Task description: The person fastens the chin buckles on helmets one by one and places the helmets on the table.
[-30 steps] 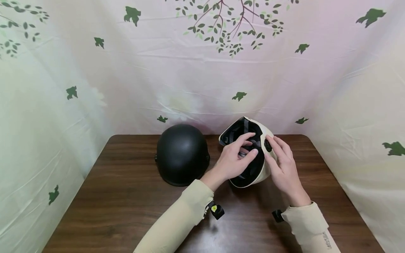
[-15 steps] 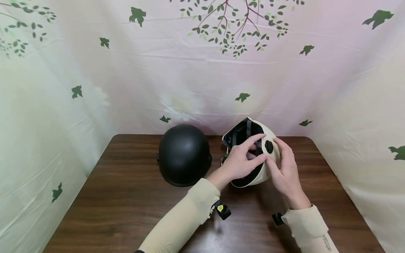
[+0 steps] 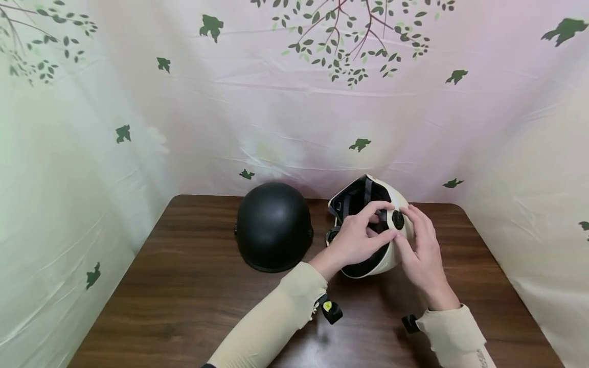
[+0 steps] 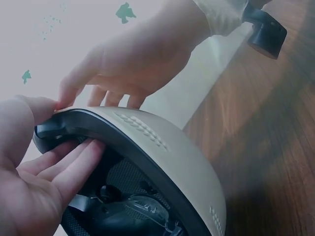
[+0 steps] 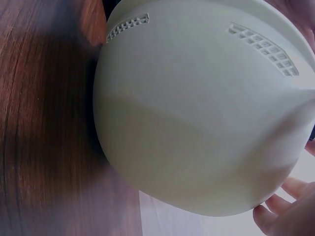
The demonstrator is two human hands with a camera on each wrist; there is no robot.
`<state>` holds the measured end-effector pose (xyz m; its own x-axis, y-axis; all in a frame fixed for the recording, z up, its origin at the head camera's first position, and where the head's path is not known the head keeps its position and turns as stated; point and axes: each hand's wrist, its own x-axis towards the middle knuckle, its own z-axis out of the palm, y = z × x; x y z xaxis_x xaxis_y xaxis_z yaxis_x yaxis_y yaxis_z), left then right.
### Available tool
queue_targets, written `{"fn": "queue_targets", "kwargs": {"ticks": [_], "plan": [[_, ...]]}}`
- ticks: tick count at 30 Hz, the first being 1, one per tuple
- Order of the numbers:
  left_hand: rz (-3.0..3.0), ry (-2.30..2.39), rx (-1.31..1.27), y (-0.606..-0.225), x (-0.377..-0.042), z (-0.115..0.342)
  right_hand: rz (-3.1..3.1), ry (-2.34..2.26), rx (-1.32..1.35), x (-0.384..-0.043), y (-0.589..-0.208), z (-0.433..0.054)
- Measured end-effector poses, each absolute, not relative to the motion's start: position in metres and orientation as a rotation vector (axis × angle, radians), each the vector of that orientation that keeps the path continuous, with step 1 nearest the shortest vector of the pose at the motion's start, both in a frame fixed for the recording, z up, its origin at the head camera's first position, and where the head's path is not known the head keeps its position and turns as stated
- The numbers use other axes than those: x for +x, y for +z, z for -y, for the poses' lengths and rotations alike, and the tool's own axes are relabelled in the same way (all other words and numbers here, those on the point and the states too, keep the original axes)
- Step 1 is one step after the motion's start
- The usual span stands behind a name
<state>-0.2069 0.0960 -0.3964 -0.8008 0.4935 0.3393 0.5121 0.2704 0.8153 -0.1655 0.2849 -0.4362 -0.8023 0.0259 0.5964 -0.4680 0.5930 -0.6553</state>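
A cream helmet point(image 3: 385, 262) lies on its side at the table's back right, its dark padded opening facing left. My left hand point(image 3: 361, 239) grips its rim, fingers inside and thumb on the outer edge, as the left wrist view also shows. My right hand point(image 3: 424, 258) holds the outer shell, its thumb and fingertips on either side of a round black fitting point(image 3: 398, 220). In the right wrist view the helmet's shell point(image 5: 197, 118) fills most of the picture. Straps and a clear piece point(image 4: 147, 205) show inside the opening; part of the interior is hidden by my left hand.
A matte black helmet point(image 3: 274, 227) stands dome up on the wooden table point(image 3: 184, 296), left of the cream one. A printed cloth point(image 3: 294, 117) hangs close behind the table's back edge and along both sides.
My left hand has moved from over the helmet's opening to its rim, the thumb now near the right thumb. The right hand stays at the black fitting. The head view has shifted slightly.
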Motion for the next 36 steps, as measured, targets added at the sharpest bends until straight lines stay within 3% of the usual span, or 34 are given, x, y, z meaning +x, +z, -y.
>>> {"fn": "queue_targets", "kwargs": {"ticks": [11,23,36], "plan": [[2.445,-1.665,-1.007,-0.402,-0.207,-0.100,2.252,1.223,0.311,-0.165,-0.436,-0.287],[2.182,-2.254,-0.838,-0.412,-0.214,-0.083,2.336,1.194,0.312,-0.170,-0.435,-0.279],[1.998,-2.506,-0.781,-0.415,-0.220,-0.066,2.343,1.182,0.303,-0.172,-0.431,-0.273]]}}
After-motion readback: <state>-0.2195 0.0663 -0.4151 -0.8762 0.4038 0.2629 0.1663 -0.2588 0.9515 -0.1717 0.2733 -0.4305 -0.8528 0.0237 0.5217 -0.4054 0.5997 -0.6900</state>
